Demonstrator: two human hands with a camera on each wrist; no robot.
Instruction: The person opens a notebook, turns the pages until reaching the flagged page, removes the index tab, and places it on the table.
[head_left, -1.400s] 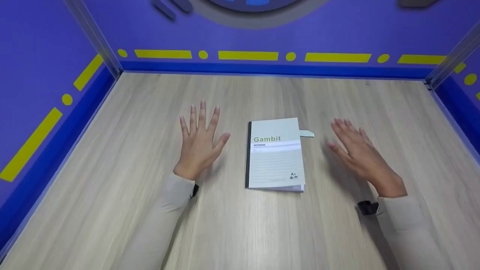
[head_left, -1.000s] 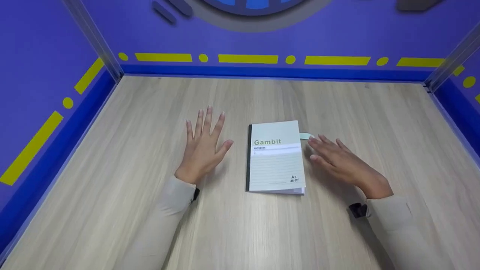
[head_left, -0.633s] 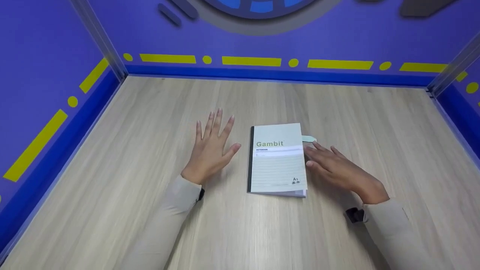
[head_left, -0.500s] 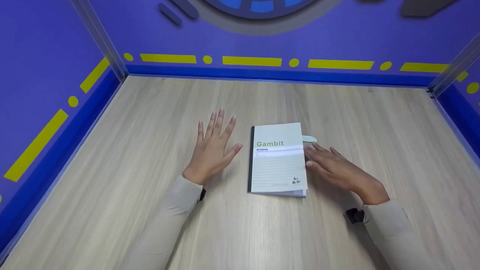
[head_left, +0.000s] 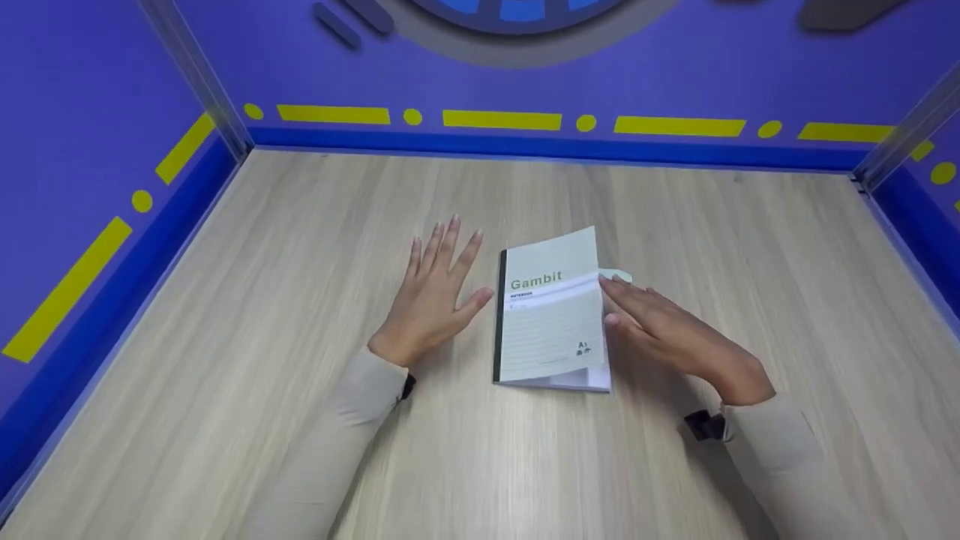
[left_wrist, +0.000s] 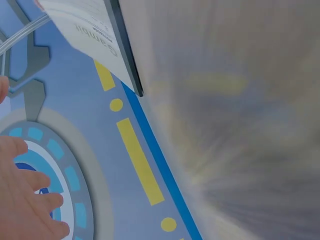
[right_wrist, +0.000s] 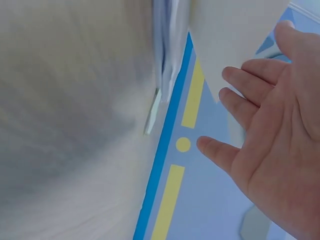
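Observation:
A pale A5 notebook [head_left: 551,319] with "Gambit" on its front and a dark spine at its left lies on the table. Its cover is raised along the right edge, and white pages [head_left: 592,379] show under the lower corner. The right hand [head_left: 679,337] has its fairly straight fingertips at that edge; the right wrist view shows the hand by the cover's blank inner face [right_wrist: 235,35]. A pale green tab [head_left: 619,274] sticks out from the notebook's right side. To the left of the spine, the left hand [head_left: 427,307] is spread, palm down, holding nothing.
The light wood-grain table [head_left: 300,247] is bounded by a blue-purple back wall [head_left: 510,90] with yellow dashes and by similar side panels [head_left: 67,150]. Both forearms wear light sleeves [head_left: 322,450], with a dark band [head_left: 705,425] at the right wrist.
The right hand has come in from the right to the notebook's edge, and the cover has swung up there. The left hand has drifted right toward the spine.

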